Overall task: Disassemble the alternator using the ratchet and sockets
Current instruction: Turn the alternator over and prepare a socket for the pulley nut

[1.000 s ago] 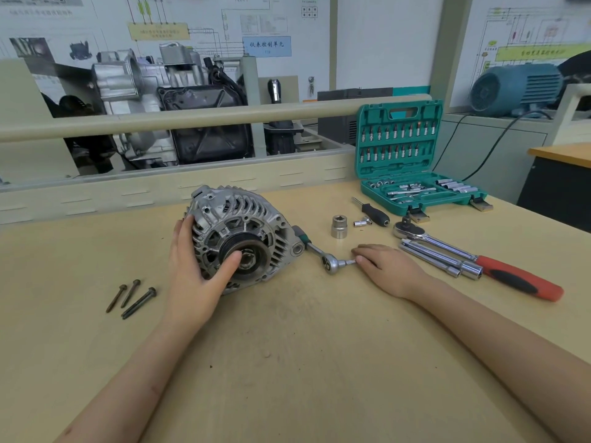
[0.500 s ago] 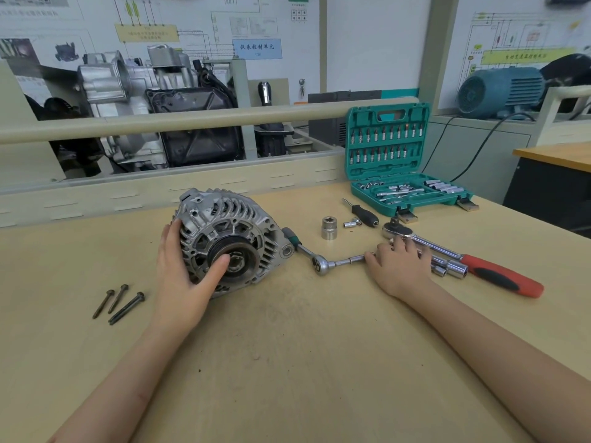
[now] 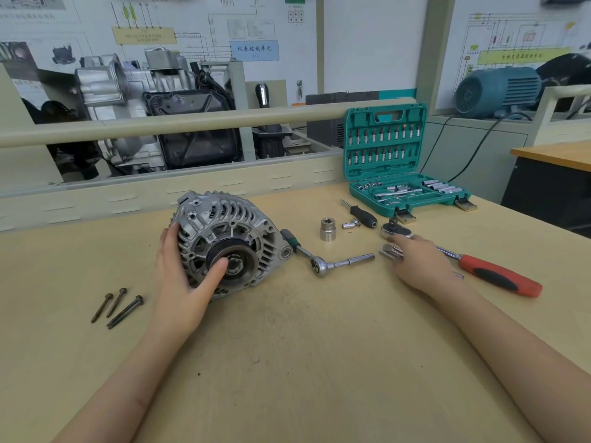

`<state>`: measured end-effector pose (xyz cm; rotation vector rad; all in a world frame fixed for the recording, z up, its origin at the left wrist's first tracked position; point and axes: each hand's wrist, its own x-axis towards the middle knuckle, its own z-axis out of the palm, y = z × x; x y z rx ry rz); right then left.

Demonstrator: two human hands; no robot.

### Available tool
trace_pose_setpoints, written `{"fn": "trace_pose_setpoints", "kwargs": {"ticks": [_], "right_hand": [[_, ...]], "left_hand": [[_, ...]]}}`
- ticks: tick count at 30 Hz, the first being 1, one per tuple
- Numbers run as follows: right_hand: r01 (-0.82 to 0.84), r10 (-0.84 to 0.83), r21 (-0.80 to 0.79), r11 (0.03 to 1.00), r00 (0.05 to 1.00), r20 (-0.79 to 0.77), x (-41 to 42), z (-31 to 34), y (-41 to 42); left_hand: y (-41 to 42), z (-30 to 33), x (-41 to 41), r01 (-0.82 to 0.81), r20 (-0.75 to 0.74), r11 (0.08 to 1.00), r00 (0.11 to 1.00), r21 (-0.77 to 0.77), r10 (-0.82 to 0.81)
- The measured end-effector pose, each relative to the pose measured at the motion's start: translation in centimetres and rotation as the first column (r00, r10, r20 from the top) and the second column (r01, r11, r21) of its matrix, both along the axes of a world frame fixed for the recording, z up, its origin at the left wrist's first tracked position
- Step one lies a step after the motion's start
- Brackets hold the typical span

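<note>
The alternator (image 3: 228, 243) stands on edge on the workbench (image 3: 287, 362), its pulley (image 3: 235, 263) facing toward the person and a little to their right, so the shaft axis runs roughly front to back. The left hand (image 3: 182, 282) steadies it: fingers lie flat along the finned housing on the far-left side, and the thumb presses on the pulley rim. It looks like a cast metal lump, heavy and rigid, with a round body that would roll if let go, so I'd judge the safest hold is just this one, palm against the ribbed case and never by the pulley alone, which can spin. The fins give good purchase; nothing on it looks fragile from here. Just right of the alternator lies a small ratchet (image 3: 323, 266) with an extension bar (image 3: 358, 260) fitted, its green-tipped handle pointing back toward the alternator's mounting ear and the bar pointing toward the right hand (image 3: 419, 263). That hand rests palm down, fingers reaching over two loose steel bars (image 3: 390, 251) and the shaft of a big red-handled ratchet (image 3: 499, 276), whose long axis runs away to the person's right; whether the fingers have closed on anything I cannot tell. Beyond it sit a loose socket (image 3: 328, 229) and an open green tool case (image 3: 396, 174). Three long bolts (image 3: 118, 306) lie left of the left hand.
</note>
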<state>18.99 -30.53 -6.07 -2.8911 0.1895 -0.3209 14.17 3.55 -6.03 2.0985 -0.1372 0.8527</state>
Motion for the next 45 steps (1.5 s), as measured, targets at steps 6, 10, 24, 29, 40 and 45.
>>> {"fn": "trace_pose_setpoints", "kwargs": {"ticks": [6,10,24,29,40,45], "right_hand": [[0.015,-0.019,0.097,0.995,0.999,0.05,0.0,0.0,0.1],[-0.027,0.009,0.119,0.993,0.988,0.152,-0.2,0.4,-0.1],[-0.498,-0.024,0.671,0.55,0.793,0.609,-2.1,2.5,2.2],[-0.482,0.046,0.672,0.562,0.829,0.557,-1.9,1.6,2.8],[-0.265,0.247,0.295,0.918,0.964,0.097,-2.8,0.4,1.3],[-0.273,0.241,0.786,0.554,0.957,0.162,-3.3,0.6,2.5]], "left_hand": [[0.1,-0.1,0.0,0.007,-0.002,1.0,1.0,-0.003,-0.007],[0.2,-0.2,0.0,-0.001,0.002,1.0,1.0,0.0,0.001],[0.1,-0.2,0.0,-0.002,-0.006,1.0,1.0,-0.001,0.002],[0.2,-0.2,0.2,0.008,-0.007,1.0,1.0,-0.005,-0.008],[0.1,-0.2,0.0,0.001,-0.016,1.0,1.0,0.001,-0.001],[0.1,-0.1,-0.2,0.005,-0.032,1.0,0.999,-0.001,-0.005]]}}
